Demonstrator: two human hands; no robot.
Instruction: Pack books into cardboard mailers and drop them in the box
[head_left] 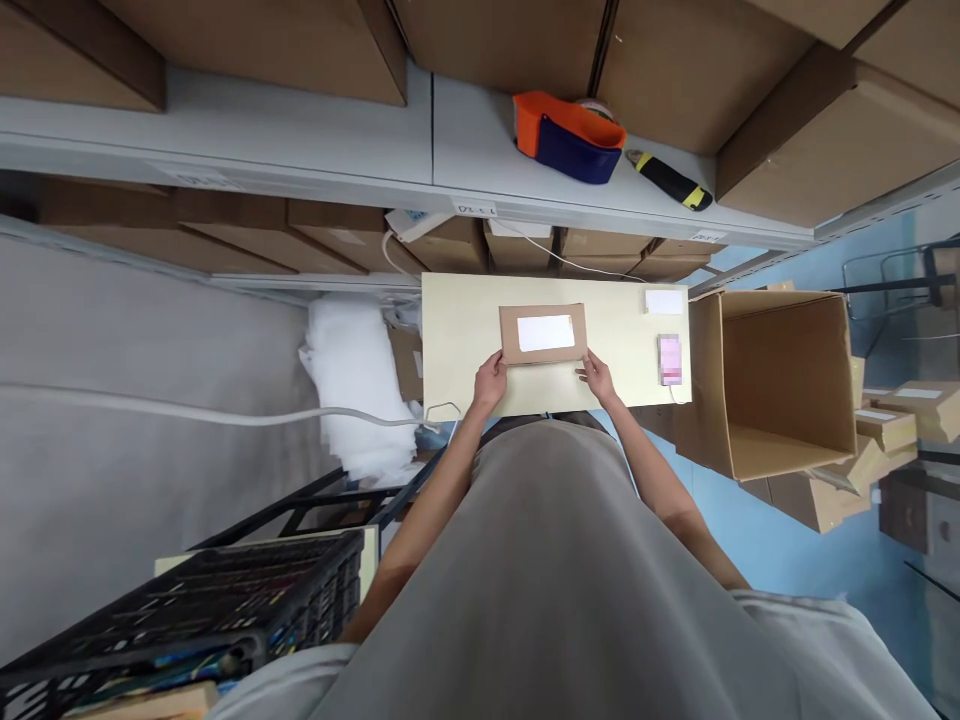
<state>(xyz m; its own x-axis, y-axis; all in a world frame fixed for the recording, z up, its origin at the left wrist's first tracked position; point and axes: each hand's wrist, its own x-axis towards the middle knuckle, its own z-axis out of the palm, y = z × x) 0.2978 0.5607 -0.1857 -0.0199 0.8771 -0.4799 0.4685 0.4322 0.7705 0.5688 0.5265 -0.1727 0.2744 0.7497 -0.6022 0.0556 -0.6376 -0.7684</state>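
Observation:
A flat brown cardboard package (pixel 510 336) with a white label (pixel 546 333) on its upper face is held above the pale yellow table (pixel 457 330). My left hand (pixel 491 381) grips its near left corner. At the near right corner, my right hand (pixel 596 376) pinches the edge, with some lower fingers spread away from it. To the right on the table lie a phone (pixel 670 359) with a pink screen and a cable, and a small white paper stack (pixel 664 302).
An open cardboard box (pixel 787 380) stands right of the table. On the shelf (pixel 300 140) beyond are an orange and blue tape dispenser (pixel 570 137) and a box cutter (pixel 670 180). White wrapping material (pixel 360 385) and a black crate (pixel 300 590) are at left.

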